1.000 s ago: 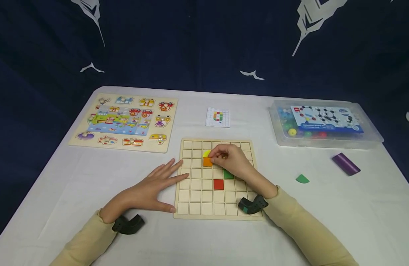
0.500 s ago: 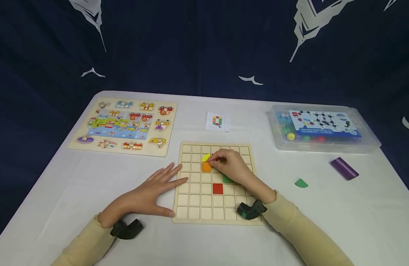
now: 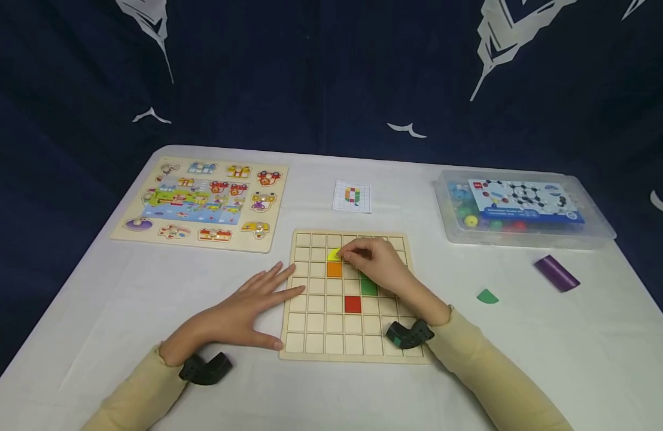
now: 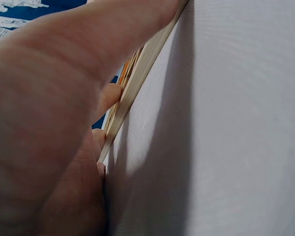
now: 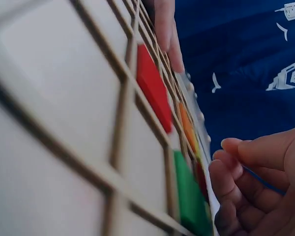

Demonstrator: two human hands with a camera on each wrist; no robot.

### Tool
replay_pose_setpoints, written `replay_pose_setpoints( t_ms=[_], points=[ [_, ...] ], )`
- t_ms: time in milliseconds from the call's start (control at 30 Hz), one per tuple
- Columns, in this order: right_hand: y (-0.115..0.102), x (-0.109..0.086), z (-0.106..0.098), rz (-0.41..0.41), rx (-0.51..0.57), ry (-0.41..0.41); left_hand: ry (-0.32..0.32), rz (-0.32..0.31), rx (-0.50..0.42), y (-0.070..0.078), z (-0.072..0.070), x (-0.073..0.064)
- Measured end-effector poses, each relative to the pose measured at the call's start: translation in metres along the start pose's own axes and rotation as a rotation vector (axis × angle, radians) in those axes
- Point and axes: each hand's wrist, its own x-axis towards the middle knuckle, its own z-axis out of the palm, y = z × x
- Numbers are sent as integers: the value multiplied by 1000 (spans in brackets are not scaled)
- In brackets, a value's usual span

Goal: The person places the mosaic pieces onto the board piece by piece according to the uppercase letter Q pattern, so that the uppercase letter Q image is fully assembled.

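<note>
A wooden grid board lies in front of me. In its cells sit a red square tile, an orange square tile, a green tile partly under my hand, and a yellow tile. My right hand reaches over the board with curled fingers, its fingertips right at the yellow tile's right edge. In the right wrist view its thumb meets the index finger, with nothing visible between them. There a dark red tile also shows beyond the green one. My left hand rests with spread fingers along the board's left edge.
A pattern card lies behind the board. At back left is a vehicle peg puzzle; at back right, a clear plastic box of coloured pieces. A green quarter-round piece and a purple half-cylinder block lie to the right.
My right fingertips have shifted from the orange tile to the edge of the yellow tile, and the orange tile is fully uncovered. My left hand has stayed put. The head view has tilted slightly.
</note>
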Motion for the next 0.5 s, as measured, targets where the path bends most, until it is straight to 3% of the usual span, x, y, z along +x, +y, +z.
replay_pose_setpoints(
  t_ms=[233, 500],
  points=[
    [-6, -7, -35, 6, 34, -20, 17, 5, -8, -4, 2, 0],
    [16, -57, -85, 120, -35, 38, 12, 0, -13, -2, 1, 1]
  ],
)
